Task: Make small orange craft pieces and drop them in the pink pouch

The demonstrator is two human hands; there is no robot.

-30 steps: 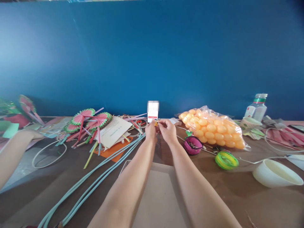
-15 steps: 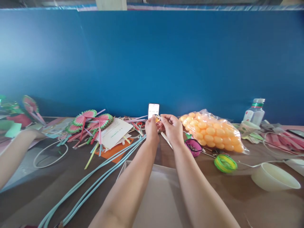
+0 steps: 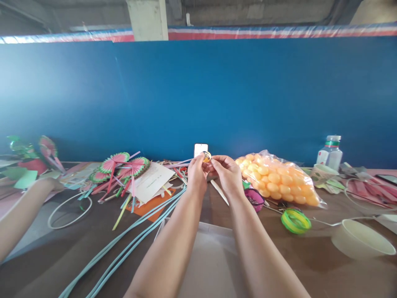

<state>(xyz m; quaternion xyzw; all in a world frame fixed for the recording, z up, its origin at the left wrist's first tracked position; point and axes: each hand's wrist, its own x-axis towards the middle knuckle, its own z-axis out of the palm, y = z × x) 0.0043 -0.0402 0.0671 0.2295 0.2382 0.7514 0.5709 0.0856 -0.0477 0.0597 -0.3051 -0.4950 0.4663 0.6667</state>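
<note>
Fingertips of left hand (image 3: pixel 197 173) pinch 1 small yellow item (image 3: pixel 206 156), presumably steadying it; right hand (image 3: pixel 228 173) beside, its grip indeterminable.

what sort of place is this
Probably a craft table in a workshop-like indoor space. Pink-and-green fans and a clear bag of orange balls suggest craft work, and a pillar rising behind the blue partition suggests a larger building.

Glossy clear plastic bag (image 3: pixel 279 180); matt paper sheet (image 3: pixel 153 180); smooth blue partition (image 3: pixel 198 95).
</note>
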